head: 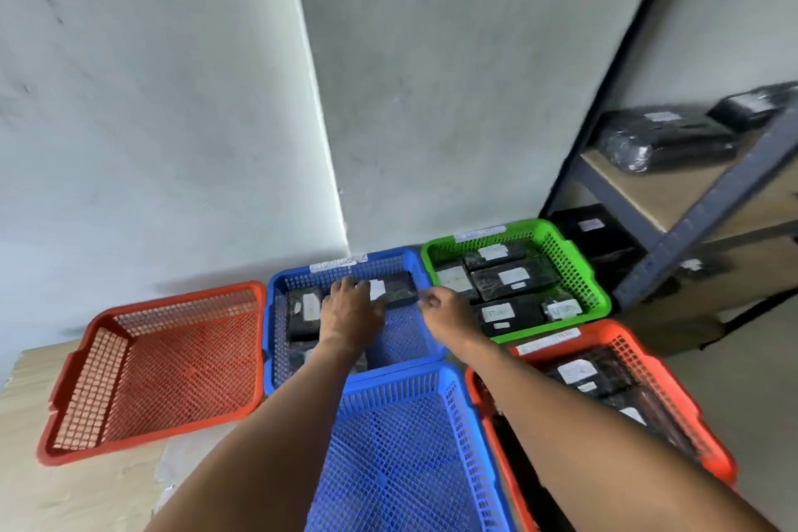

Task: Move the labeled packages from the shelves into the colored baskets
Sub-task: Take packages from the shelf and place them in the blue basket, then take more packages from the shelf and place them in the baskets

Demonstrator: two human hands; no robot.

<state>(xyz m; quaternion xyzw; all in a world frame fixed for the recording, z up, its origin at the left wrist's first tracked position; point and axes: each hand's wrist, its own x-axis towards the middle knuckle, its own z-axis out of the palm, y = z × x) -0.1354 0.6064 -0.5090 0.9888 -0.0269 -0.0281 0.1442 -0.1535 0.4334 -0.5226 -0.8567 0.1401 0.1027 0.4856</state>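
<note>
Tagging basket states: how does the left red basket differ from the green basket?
1. The left red basket holds nothing; the green basket is packed with black labeled packages.
2. The green basket has a white label strip on its far rim; no strip shows on the left red basket.
3. The left red basket sits left of the far blue basket; the green basket sits right of it.

Both are mesh-walled plastic baskets.

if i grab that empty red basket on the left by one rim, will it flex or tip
The empty red basket is thin open mesh plastic, so it is probably light and may flex a little at the rim. It already sits tilted, partly off the board, so a one-sided pull could swing it. Its hollow shape should not roll.
</note>
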